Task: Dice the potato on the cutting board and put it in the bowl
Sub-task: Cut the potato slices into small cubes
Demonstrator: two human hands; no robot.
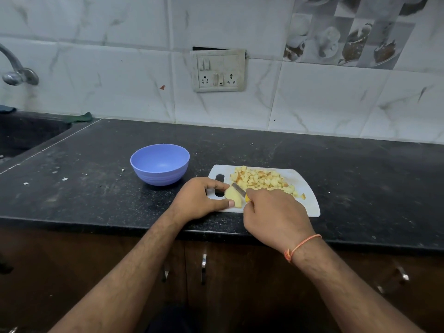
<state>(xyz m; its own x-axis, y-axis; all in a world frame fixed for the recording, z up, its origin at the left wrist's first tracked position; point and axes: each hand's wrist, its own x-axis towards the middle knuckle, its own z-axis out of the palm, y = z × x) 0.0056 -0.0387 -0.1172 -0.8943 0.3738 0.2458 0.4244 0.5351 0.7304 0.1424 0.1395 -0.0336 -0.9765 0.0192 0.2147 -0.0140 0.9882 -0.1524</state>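
Your cutting board (310, 203) sat near the desk's (96, 188) front edge, open room right. Left hand (197, 199) pinched the pale potato piece (232, 197); right hand (276, 215) gripped the knife (239, 189). Dice (262, 180) heaped behind; bowl (159, 164) left.

No text, label, brand, number or sign is readable anywhere in this view of the kitchen.

Blue bowl (159, 164), white board (310, 203) – black speckled counter (348, 169).
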